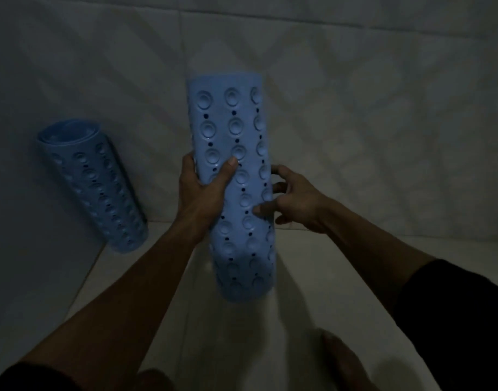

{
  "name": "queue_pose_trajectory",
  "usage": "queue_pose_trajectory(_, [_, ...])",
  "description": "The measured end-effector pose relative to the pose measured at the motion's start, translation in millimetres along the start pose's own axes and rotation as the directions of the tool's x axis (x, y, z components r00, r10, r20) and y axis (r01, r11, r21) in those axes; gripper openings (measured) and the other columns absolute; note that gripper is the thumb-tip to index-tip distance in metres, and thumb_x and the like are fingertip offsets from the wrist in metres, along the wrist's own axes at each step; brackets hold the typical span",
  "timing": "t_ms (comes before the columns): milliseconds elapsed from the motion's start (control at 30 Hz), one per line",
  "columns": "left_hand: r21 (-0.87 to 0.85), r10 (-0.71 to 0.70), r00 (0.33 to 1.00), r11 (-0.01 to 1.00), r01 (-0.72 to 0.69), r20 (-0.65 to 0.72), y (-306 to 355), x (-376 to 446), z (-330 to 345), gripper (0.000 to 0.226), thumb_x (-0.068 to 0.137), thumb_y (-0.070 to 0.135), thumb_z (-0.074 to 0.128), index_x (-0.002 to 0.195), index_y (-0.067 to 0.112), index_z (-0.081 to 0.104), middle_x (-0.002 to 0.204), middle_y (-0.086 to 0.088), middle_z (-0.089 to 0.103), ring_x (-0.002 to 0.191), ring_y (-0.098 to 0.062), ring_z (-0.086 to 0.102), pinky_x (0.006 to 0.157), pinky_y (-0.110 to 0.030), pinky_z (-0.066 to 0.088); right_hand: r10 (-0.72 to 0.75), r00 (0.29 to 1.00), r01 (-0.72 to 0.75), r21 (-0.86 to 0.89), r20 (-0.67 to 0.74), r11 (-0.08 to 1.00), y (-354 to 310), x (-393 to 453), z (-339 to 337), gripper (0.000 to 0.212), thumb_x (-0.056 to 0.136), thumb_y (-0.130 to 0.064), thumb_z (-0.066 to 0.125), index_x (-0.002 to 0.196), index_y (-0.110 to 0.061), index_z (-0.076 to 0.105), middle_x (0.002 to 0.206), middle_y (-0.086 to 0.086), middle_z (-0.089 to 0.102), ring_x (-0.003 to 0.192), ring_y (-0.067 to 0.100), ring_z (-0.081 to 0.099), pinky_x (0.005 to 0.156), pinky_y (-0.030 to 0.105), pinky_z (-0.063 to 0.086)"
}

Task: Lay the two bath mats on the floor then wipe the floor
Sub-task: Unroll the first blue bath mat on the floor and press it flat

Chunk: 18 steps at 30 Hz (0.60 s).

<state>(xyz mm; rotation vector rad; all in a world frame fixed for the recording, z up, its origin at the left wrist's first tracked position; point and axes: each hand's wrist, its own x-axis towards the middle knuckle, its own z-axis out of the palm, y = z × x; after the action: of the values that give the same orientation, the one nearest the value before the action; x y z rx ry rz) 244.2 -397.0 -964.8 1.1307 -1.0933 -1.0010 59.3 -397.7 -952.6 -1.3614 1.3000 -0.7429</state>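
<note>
Standing near-upright, the rolled mat (pixel 236 187) is gripped by left hand (pixel 204 190); right hand (pixel 295 198) fingers touch it, loosely spread

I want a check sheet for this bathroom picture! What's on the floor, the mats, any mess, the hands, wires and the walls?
Surface: pale tiled floor, dimly lit.
Job's things: rolled blue mat held upright in the air, suction cups outward; second rolled mat stands in the corner, leaning against the left wall. Neither is laid out yet. No wiping cloth seen.
Clutter: nothing seen.
Hands: left hand grips the held roll, thumb across the front; right hand touches its right side with fingers spread.
Cables: nothing seen.
Surroundings: tiled wall behind; a bare foot at the bottom edge.
</note>
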Motion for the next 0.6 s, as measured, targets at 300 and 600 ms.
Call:
queue_pose_trajectory(300, [-0.167, -0.129, 0.968, 0.972, 0.167, 0.217, 18, -26, 139, 0.049, 0.083, 0.024, 0.081, 0.126, 0.014, 0.061, 0.113, -0.001, 0.074, 0.095, -0.017, 0.075, 0.081, -0.042, 0.062, 0.208, 0.926, -0.128, 0.255, -0.316, 0.958, 30, -102, -128, 0.034, 0.082, -0.04, 0.063, 0.115, -0.03, 0.063, 0.106, 0.0, 0.064, 0.088, 0.02, 0.059, 0.075, 0.036, 0.048])
queue_pose_trajectory(600, [-0.159, -0.431, 0.766, 0.815, 0.557, 0.477, -72, -112, 288, 0.061, 0.078, 0.038, 0.082, 0.13, 0.014, 0.064, 0.119, -0.012, 0.072, 0.107, -0.033, 0.071, 0.092, -0.057, 0.055, 0.303, 0.912, -0.12, 0.524, -0.278, 0.843, 178, -193, -210, 0.054, 0.096, -0.06, 0.045, 0.132, -0.021, 0.061, 0.119, -0.004, 0.072, 0.11, 0.012, 0.068, 0.1, 0.035, 0.05])
